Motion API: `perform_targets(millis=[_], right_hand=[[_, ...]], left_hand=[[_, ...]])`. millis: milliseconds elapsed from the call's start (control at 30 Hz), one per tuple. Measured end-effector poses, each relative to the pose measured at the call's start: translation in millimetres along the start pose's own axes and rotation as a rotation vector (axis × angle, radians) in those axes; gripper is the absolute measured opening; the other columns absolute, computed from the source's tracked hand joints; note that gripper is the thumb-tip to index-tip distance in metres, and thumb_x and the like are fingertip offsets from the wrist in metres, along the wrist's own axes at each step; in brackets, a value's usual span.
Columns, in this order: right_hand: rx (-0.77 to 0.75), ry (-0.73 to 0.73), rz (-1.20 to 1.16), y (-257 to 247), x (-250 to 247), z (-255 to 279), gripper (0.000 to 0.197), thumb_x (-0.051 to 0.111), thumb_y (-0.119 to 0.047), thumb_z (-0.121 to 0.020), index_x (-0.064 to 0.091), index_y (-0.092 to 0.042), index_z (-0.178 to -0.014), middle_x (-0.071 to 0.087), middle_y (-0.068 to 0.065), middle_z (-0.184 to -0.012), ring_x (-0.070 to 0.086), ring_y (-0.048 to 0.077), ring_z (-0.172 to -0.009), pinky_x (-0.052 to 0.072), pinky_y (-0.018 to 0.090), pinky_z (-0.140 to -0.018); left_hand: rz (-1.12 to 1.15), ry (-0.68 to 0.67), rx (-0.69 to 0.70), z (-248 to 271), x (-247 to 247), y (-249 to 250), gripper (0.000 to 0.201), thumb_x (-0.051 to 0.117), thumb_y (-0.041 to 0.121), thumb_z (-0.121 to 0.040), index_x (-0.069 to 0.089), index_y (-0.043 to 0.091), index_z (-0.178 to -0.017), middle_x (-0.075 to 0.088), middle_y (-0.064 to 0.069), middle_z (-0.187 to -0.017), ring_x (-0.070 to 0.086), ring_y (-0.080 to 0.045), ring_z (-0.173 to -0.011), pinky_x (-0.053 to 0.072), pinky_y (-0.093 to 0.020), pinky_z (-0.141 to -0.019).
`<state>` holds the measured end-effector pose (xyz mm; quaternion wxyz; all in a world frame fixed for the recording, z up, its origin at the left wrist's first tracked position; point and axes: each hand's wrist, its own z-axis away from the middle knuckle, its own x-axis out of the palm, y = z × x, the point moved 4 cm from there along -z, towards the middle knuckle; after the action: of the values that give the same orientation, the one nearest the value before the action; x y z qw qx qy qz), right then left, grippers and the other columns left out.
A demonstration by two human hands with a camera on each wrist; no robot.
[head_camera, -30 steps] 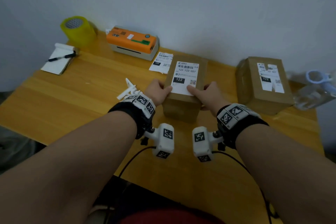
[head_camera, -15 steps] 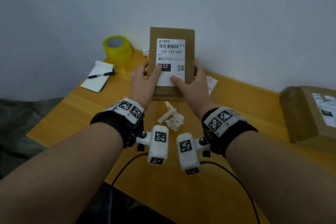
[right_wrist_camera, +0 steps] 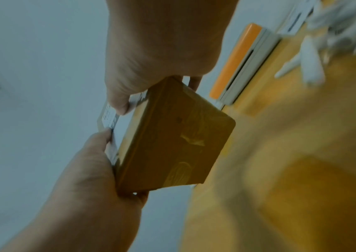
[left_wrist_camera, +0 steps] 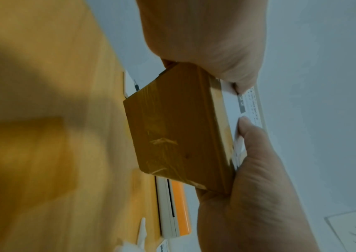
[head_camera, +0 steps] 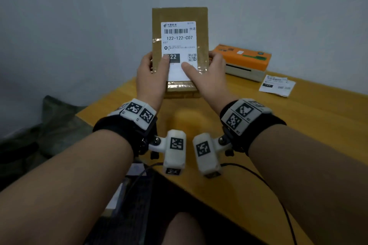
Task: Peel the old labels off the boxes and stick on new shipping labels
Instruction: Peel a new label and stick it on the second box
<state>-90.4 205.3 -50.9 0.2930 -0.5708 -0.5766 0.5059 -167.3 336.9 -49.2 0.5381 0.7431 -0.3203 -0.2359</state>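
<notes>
Dim light, wrist views blurry, w/ distortion

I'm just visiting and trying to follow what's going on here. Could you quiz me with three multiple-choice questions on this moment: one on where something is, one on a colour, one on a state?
1. Where is the cardboard box?
A. flat on the table
B. held up in the air
C. on the floor

2. What colour is the top of the label printer?
A. orange
B. blue
C. black

3. What is the state of the label on the box?
A. peeled halfway off
B. gone
C. lying flat on the box face

Answers: 1 B, the left hand and right hand grip its sides above the table; 2 A, its lid is orange; 3 C, no lifted corner shows.
</notes>
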Motion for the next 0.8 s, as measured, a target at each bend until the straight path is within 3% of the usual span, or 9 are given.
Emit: perform_targets(millis=[100,200,300,367,433,533,600,700,800], right_hand=[[-0.028,-0.028,-0.029,-23,40,31,0.078,0.075,-0.046,-0.070,0.036,-0.015,-0.129,0.038,0.000,-0.128,0.044,0.019,-0.121,0.041,0.041,-0.104],[-0.064,-0.097,-0.097,-48,92,60,0.077,0.076,-0.046,-0.068,0.037,-0.014,-0.127,0.042,0.000,-0.126,0.046,0.019,-0.120,0.043,0.040,-0.103],[-0.045,-0.213,-0.183,-65,147,93,0.079,0.076,-0.047,-0.067,0.036,-0.014,-0.127,0.048,0.004,-0.127,0.050,0.019,-0.117,0.046,0.040,-0.100],[-0.019,-0.306,-0.214,-68,179,114,0.078,0.076,-0.041,-0.072,0.034,-0.012,-0.131,0.049,0.006,-0.129,0.051,0.019,-0.117,0.046,0.039,-0.100],[0.003,-0.415,-0.220,-62,205,135,0.073,0.075,-0.031,-0.078,0.033,-0.009,-0.133,0.052,0.007,-0.130,0.052,0.017,-0.116,0.046,0.032,-0.098],[0.052,-0.581,-0.204,-44,235,159,0.063,0.071,-0.021,-0.084,0.034,-0.007,-0.133,0.056,0.001,-0.123,0.054,0.009,-0.104,0.045,0.018,-0.083],[0.085,-0.667,-0.170,-26,254,169,0.062,0.070,-0.022,-0.085,0.034,-0.007,-0.133,0.055,0.000,-0.121,0.055,0.011,-0.106,0.046,0.022,-0.086],[0.140,-0.792,-0.108,9,287,187,0.067,0.070,-0.022,-0.085,0.030,-0.005,-0.136,0.051,0.006,-0.133,0.054,0.018,-0.117,0.048,0.033,-0.096],[0.192,-0.843,-0.099,51,318,208,0.064,0.070,-0.018,-0.084,0.032,-0.003,-0.133,0.052,0.009,-0.132,0.054,0.022,-0.117,0.048,0.042,-0.098]], left_hand=[[-0.022,0.054,-0.005,18,-58,5,0.038,0.057,0.047,-0.080,0.054,0.030,-0.114,0.067,0.005,-0.109,0.066,-0.013,-0.098,0.054,-0.044,-0.088],[-0.070,0.123,0.005,30,-123,13,0.037,0.057,0.047,-0.080,0.051,0.032,-0.114,0.066,0.004,-0.109,0.067,-0.014,-0.098,0.055,-0.044,-0.087],[-0.103,0.227,0.025,40,-188,16,0.033,0.058,0.043,-0.085,0.052,0.027,-0.113,0.066,0.001,-0.109,0.067,-0.015,-0.096,0.056,-0.043,-0.085],[-0.099,0.288,0.015,47,-226,9,0.043,0.057,0.045,-0.084,0.055,0.020,-0.118,0.067,-0.002,-0.110,0.068,-0.017,-0.094,0.056,-0.042,-0.083],[-0.134,0.349,-0.002,56,-259,-4,0.042,0.055,0.043,-0.087,0.055,0.017,-0.120,0.068,-0.003,-0.110,0.068,-0.015,-0.094,0.056,-0.040,-0.084],[-0.180,0.401,-0.034,67,-295,-29,0.038,0.052,0.041,-0.091,0.056,0.017,-0.120,0.067,-0.002,-0.111,0.066,-0.012,-0.098,0.055,-0.032,-0.085],[-0.225,0.418,-0.062,76,-315,-52,0.041,0.051,0.040,-0.092,0.056,0.012,-0.123,0.065,-0.003,-0.114,0.064,-0.011,-0.101,0.053,-0.029,-0.087],[-0.301,0.459,-0.115,90,-347,-101,0.042,0.051,0.043,-0.089,0.059,0.015,-0.120,0.065,-0.002,-0.117,0.061,-0.012,-0.106,0.051,-0.032,-0.093],[-0.362,0.517,-0.156,108,-369,-153,0.041,0.050,0.040,-0.088,0.061,0.015,-0.118,0.061,-0.007,-0.121,0.058,-0.014,-0.110,0.047,-0.031,-0.097]])
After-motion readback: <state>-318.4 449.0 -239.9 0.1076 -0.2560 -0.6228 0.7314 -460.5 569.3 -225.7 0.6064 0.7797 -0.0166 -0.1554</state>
